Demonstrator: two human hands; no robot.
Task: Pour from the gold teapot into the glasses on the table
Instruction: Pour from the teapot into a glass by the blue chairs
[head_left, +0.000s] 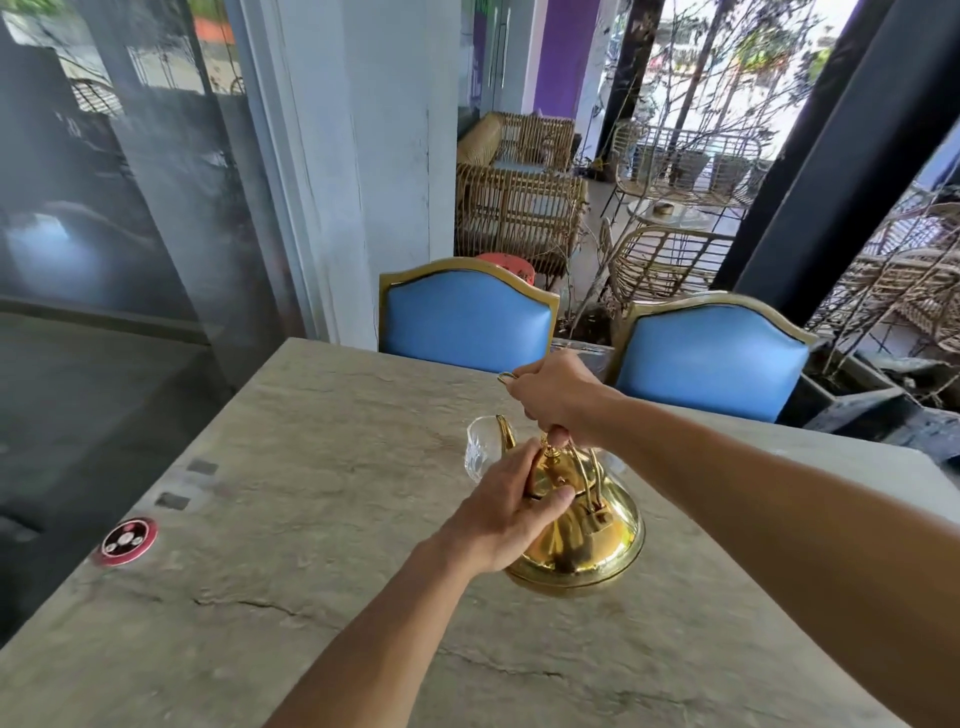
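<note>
Left hand (511, 514) fingers curl round the lid of the gold teapot (582, 540), tilted over the tabletop (311, 467); right hand (558, 402) fingers grip its handle (584, 478). Spout (505, 431) sits at the glass (478, 452) rim: pouring step, probably. Next move calls for levelling before overflow

The teapot (587, 545) is shiny gold. The glass (480, 449) is clear with a cut, faceted pattern. The table (311, 415) is beige-grey stone veined with dark cracks. Two chairs (467, 317) (711, 358) are sky blue, framed in gold. A button (129, 540) is red with white dots.
</note>
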